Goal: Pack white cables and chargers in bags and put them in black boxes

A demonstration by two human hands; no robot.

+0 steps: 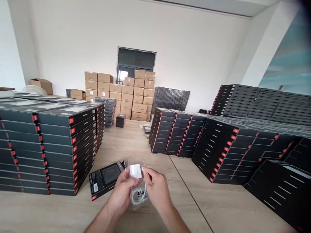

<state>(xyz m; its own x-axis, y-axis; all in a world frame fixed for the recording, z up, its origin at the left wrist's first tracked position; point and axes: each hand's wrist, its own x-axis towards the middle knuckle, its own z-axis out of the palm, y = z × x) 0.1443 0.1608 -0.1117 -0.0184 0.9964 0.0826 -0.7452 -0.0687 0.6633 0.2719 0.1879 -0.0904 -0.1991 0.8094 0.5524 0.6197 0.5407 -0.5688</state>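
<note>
Both my hands are low in the middle of the view, over a light wooden table (184,207). My left hand (122,189) and my right hand (156,189) grip a clear plastic bag (139,184) from either side. Inside it are a white charger block (135,170) and a coiled white cable (139,195). A black product box (105,179) with a white label lies tilted next to my left hand, its far end tucked near the bag.
Tall stacks of black boxes with red tags (48,152) fill the left side, and more stacks (233,152) spread across the right. Brown cardboard cartons (119,94) stand at the far wall, beside a stack of dark plastic crates (171,98).
</note>
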